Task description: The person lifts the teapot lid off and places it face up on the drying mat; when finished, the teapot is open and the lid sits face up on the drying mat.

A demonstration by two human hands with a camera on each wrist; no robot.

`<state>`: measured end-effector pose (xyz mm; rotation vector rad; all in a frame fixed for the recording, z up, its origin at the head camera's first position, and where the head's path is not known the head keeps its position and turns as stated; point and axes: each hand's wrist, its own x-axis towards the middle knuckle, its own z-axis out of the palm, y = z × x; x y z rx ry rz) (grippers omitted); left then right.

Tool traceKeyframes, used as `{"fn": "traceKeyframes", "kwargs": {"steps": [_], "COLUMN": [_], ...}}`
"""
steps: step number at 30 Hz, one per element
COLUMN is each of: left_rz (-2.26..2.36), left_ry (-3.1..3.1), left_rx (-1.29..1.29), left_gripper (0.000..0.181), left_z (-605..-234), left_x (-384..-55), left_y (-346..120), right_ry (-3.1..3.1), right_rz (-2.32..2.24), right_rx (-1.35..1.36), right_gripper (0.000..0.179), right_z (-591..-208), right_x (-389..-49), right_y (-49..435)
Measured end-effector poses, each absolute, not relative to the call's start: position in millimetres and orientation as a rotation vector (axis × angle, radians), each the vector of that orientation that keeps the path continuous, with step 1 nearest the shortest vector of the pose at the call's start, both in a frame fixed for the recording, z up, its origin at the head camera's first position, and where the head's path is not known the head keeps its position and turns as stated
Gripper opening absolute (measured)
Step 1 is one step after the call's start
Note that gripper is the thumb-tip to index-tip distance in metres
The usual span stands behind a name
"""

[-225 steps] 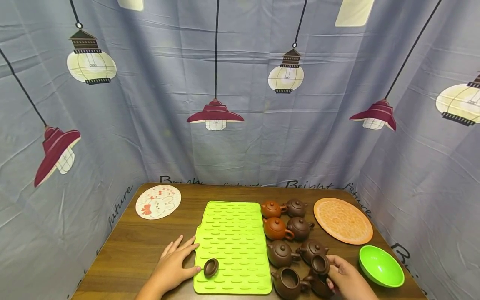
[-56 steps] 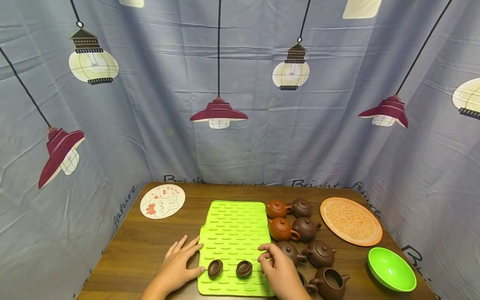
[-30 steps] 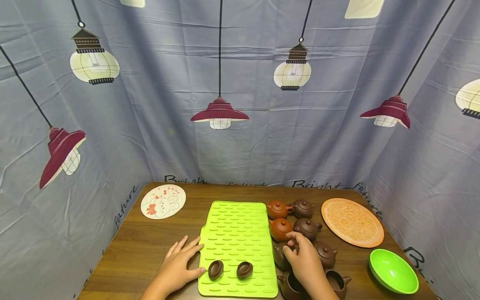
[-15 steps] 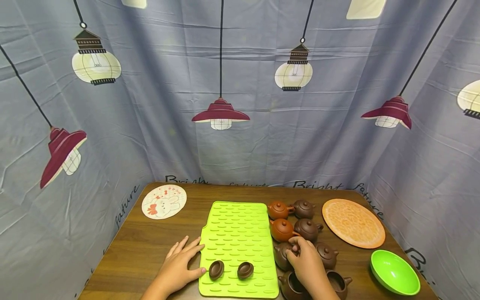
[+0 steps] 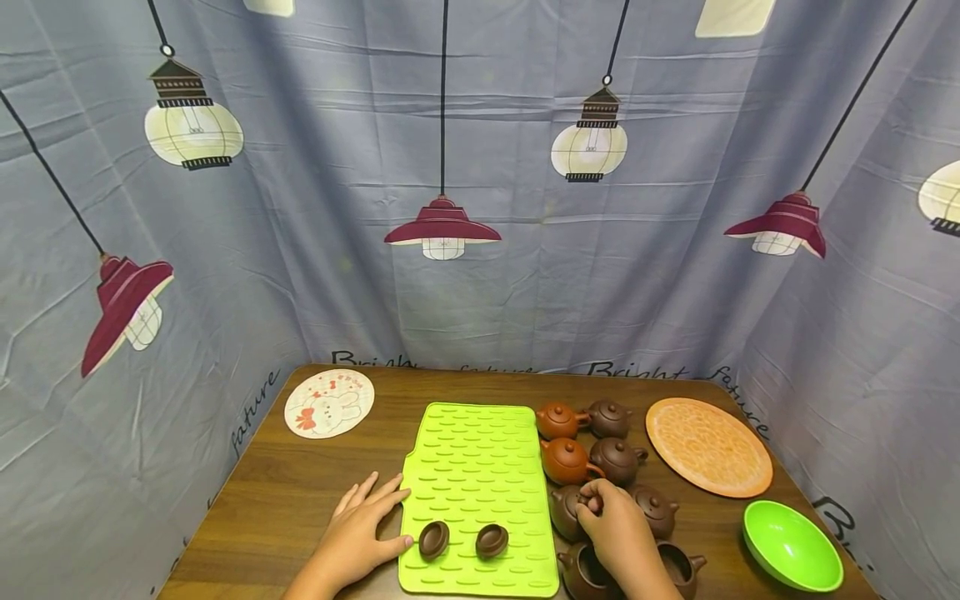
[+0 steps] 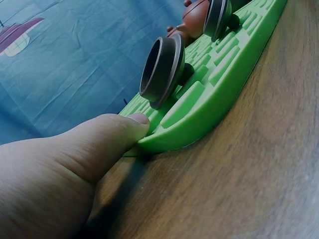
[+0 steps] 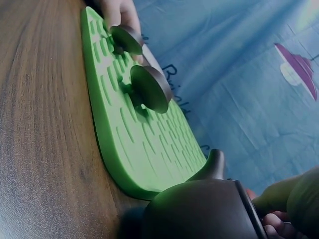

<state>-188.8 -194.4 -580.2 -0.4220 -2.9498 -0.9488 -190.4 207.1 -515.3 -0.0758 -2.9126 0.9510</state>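
Two lidless dark-brown clay teapots (image 5: 573,575) are positioned nearest, right of the bright-green ribbed rectangular mat (image 5: 472,467); two round brown lids (image 5: 492,541) are set upturned and tilted on its near end. The left hand (image 5: 356,533) is spread, its thumb and fingers placed at the mat's left edge. The right hand (image 5: 618,533) has just been shifted from the mat to the next brown teapot (image 5: 562,512); its fingertips are apparently pinched on the top knob, itself hidden, so a third lid is engaged. Beyond, two orange-brown clay teapots (image 5: 567,461) are capped.

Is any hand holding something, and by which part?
The right hand seems to pinch a dark teapot by its lid knob; the left hand holds nothing.
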Motion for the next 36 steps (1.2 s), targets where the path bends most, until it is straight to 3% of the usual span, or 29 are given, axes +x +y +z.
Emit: {"fn": "traceKeyframes", "kwargs": {"steps": [22, 36], "left_rz": [-0.94, -0.937], "left_ry": [-2.943, -2.934], "left_rx": [-0.424, -0.434], "left_gripper": [0.075, 0.075], "left_z": [-583.6, -583.5], "left_x": [-188.1, -187.5], "left_y": [-194.9, -195.4], "right_ry": [-2.89, -2.869], "right_rz": [0.984, 1.266], "right_rx": [-0.041, -0.095], "right_gripper": [0.014, 0.02], "right_z": [-511.7, -512.0], "right_x": [-183.4, -185.3], "right_y": [212.3, 209.2]}}
